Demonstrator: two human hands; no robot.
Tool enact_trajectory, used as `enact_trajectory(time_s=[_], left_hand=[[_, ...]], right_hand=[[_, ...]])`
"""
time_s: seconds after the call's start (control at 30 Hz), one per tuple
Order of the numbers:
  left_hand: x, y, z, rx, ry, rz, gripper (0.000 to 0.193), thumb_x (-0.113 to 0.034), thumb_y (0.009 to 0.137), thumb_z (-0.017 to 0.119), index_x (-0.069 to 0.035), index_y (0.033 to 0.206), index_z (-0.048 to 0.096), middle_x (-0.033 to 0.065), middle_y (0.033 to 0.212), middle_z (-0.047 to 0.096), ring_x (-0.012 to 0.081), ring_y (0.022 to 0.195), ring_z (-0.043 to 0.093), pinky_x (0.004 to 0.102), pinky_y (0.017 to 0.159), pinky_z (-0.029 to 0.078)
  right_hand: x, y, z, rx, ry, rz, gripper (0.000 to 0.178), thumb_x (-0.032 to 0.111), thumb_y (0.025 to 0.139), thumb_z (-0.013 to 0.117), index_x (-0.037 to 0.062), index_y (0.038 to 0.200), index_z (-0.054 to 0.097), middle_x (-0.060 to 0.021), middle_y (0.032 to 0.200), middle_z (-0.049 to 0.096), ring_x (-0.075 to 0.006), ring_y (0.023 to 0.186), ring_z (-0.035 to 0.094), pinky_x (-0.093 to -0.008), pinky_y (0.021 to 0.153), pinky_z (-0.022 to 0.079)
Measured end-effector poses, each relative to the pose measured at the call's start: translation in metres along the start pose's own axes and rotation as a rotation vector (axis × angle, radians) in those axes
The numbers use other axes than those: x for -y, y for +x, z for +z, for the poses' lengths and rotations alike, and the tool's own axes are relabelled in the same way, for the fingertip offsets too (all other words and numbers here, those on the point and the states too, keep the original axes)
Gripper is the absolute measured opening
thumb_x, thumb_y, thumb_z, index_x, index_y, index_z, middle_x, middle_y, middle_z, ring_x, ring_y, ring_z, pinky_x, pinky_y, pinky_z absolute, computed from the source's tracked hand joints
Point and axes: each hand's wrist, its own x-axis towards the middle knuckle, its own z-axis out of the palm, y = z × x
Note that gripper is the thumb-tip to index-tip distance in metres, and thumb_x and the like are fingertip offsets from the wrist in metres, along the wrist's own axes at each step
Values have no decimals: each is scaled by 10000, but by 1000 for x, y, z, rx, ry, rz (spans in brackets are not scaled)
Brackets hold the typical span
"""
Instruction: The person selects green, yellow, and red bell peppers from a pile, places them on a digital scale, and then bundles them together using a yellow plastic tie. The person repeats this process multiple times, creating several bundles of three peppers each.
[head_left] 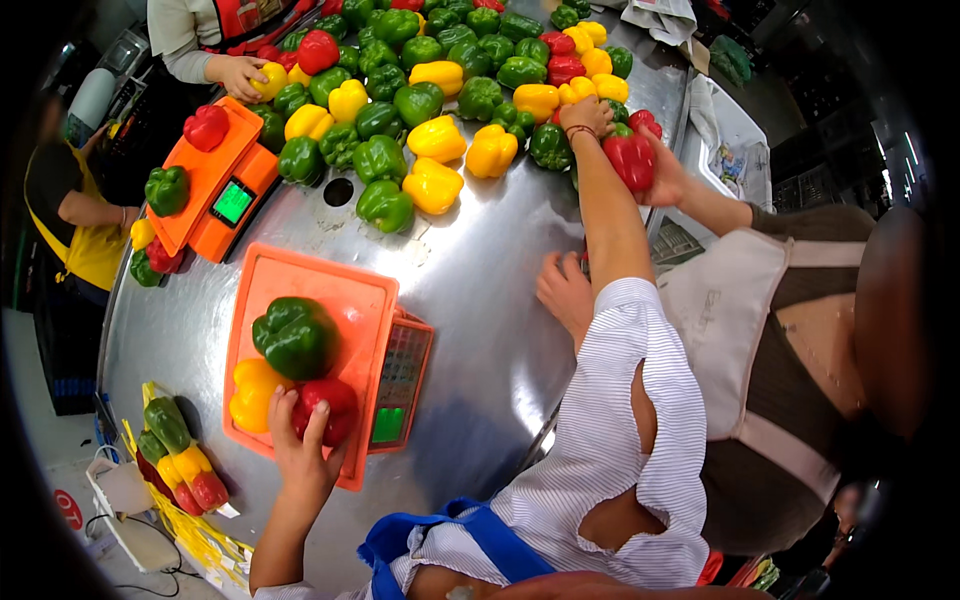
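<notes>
My left hand (305, 455) is closed around a red bell pepper (338, 408) resting on the orange tray of a scale (360, 300). Beside it on that tray lie a yellow bell pepper (253, 392) and a large dark green one (296, 337). My right arm stretches away to the far pile, where my right hand (588, 118) has its fingers bent down among the peppers. Whatever those fingers grip is hidden. Close to that hand are a yellow pepper (536, 101) and a green pepper (551, 147).
A co-worker's hand (668, 178) at right holds a red pepper (628, 160); their other hand (567, 297) rests near my forearm. A second orange scale (222, 225) carries peppers. Another person's hand (238, 76) touches the pile. Bagged peppers (180, 455) lie at the metal table's (470, 290) left edge.
</notes>
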Motion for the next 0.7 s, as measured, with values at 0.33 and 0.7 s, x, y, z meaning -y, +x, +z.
enact_trajectory(time_s=[0.33, 0.7], left_hand=[[8, -9, 7, -13, -1, -15, 650, -36, 600, 687, -187, 1155, 385, 235, 1231, 319, 457, 1110, 361, 537, 891, 332], [14, -43, 22, -205, -500, -620, 336, 0, 745, 584, -50, 1075, 547, 315, 1188, 394, 436, 1026, 456, 431, 801, 443]], right_hand=[[15, 83, 58, 5, -44, -301, 710, 279, 659, 685, 208, 1265, 320, -102, 1227, 404, -283, 1133, 404, -447, 900, 356], [30, 130, 55, 408, -335, -336, 941, 402, 547, 760, 242, 1315, 242, -210, 1226, 405, -352, 1090, 463, -424, 894, 403]])
